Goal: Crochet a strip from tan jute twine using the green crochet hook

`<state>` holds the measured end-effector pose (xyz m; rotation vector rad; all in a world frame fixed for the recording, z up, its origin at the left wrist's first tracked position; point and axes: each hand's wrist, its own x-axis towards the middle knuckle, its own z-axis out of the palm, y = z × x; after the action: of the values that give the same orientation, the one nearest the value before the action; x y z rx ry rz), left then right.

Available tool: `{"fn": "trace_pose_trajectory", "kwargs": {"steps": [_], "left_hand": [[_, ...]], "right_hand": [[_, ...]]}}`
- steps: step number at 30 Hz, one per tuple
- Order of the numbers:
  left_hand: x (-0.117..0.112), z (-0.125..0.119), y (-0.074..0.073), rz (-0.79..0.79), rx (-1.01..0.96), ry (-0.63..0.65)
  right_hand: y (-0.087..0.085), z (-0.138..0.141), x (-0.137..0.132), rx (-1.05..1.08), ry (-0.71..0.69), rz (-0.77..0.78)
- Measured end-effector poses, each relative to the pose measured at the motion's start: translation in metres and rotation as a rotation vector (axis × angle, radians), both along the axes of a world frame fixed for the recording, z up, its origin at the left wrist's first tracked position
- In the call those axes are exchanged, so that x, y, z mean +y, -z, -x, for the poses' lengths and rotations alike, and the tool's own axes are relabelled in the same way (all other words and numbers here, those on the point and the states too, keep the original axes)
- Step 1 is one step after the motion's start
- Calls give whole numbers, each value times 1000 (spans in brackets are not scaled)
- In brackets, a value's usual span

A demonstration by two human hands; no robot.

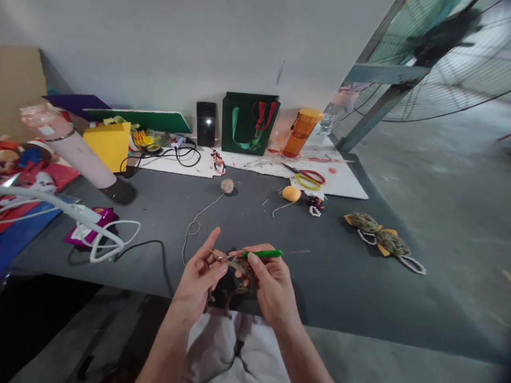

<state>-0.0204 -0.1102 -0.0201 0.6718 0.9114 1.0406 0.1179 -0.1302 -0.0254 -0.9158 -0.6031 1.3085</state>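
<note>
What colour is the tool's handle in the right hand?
The handle is green, seen in the head view.

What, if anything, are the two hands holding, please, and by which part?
The right hand holds the hook by its green handle. The left hand is at the yarn piece; its exact hold is too small to tell.

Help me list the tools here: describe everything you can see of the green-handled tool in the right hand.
The tool has a bright green, plastic-looking handle with a blunt end, and a thin, metal-looking shaft pointing toward the left hand. The right hand holds it nearly level, thumb against the handle. The shaft reaches the yarn piece; its tip is too small to make out.
</note>
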Motion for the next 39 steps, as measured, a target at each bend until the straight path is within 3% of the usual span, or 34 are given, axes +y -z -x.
{"fn": "trace_pose_trajectory", "kwargs": {"steps": [5,21,39], "left_hand": [[-1,0,-1,5,-2,22],[-11,-2,0,-72,0,-22],[-12,-1,-8,-40,47,-62]], "right_hand": [[3,-1,1,-64,34,39],[-8,-2,-1,178,-21,51],[-5,-3,-5,94,42,26]]}}
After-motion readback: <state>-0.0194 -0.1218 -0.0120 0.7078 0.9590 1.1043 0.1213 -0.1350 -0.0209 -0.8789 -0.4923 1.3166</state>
